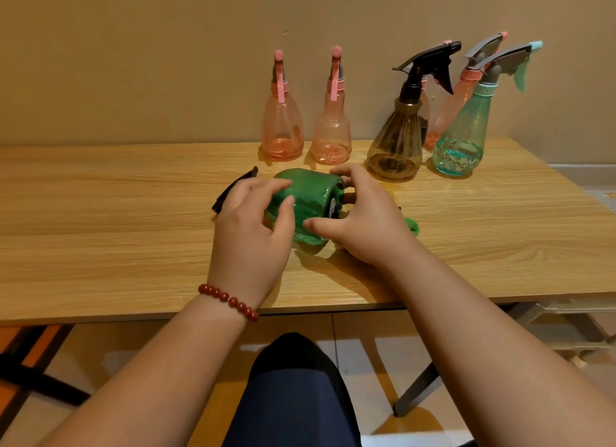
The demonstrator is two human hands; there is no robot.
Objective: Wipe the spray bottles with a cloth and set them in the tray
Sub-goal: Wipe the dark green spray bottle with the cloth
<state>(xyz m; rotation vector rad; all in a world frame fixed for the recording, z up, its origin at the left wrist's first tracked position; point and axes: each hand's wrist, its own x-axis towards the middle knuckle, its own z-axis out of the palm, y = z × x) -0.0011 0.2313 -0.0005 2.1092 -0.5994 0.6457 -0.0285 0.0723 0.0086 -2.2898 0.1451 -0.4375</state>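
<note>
Handling the green translucent plastic spray bottle (306,193), which lies on its side mid wooden table (133,246), black trigger head to the left. Looks like the wipe step, not the tray step; no tray in view. Left hand (250,226) has fingers curled over the bottle's body, gripping it. Right hand (363,213) is cupped round the base end, gripping too. Small green scrap (413,226) just beside the right hand, maybe the cloth, cannot tell. Next move probably needs the cloth on the body, rub, then locate the tray.
</note>
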